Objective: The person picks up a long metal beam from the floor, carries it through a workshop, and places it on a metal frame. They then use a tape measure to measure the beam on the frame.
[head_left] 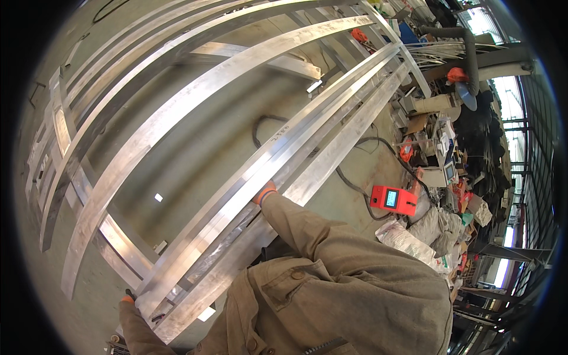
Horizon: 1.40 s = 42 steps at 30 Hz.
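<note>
Beam [260, 165]: likely stiff, slick; best held mid-length plus end. Right hand [264, 191] mid-length, left hand [127, 299] near end; apart, grips unclear.

Right hand [265, 191] — partly hidden | dark item [129, 292] at left hand [126, 300] — too small to tell

A metalworking shop: long silver-coloured metal beams [269, 158] run past the person's right hand [265, 193] and beyond it; to that hand's right, a red, boxy machine [407, 203] with a lit screen [391, 198] stands near a black hose [355, 188], with mixed clutter [444, 231] heaped farther right before bright, dark-framed openings [506, 109].
</note>
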Motion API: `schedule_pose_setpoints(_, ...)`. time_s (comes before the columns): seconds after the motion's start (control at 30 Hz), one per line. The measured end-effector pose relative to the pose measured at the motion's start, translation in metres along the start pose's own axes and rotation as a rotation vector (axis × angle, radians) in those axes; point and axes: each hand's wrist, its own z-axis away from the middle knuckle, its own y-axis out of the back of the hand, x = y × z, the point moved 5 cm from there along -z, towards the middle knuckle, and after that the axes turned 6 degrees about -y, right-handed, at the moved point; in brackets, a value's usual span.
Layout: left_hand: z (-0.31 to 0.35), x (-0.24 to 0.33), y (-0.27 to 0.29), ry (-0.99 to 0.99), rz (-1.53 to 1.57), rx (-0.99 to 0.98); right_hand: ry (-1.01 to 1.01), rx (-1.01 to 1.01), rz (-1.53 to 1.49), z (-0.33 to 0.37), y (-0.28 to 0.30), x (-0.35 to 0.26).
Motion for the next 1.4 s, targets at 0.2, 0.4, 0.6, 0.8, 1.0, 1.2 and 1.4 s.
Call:
schedule_pose_setpoints(0.2,0.067,0.122,0.052,-0.208,-0.144,0.397,-0.014,-0.08,0.07,-0.01,-0.023,0.002)
schedule_pose_setpoints(0.4,0.205,0.396,0.03,-1.142,0.231,0.415,0.029,0.185,0.024,0.005,-0.006,0.002)
schedule_pose_setpoints(0.6,0.207,0.521,0.007,-0.985,0.077,0.156,-0.192,0.131,0.079,0.017,0.065,0.035)
schedule_pose_setpoints(0.8,0.174,0.541,-0.009,-1.022,-0.003,0.088,-0.008,0.275,-1.991,0.021,0.103,0.074)
schedule_pose_setpoints(1.0,0.163,0.559,-0.007,-1.035,-0.083,-0.238,-0.31,-0.238,-2.799,0.036,0.099,0.07)
schedule_pose_setpoints(1.2,0.185,0.572,0.016,-1.067,-0.069,-0.496,-0.71,-0.053,-2.015,0.011,0.072,0.081)
schedule_pose_setpoints(1.4,0.208,0.572,0.042,-1.069,-0.049,-0.389,-0.933,0.048,-1.82,-0.005,0.053,0.09)
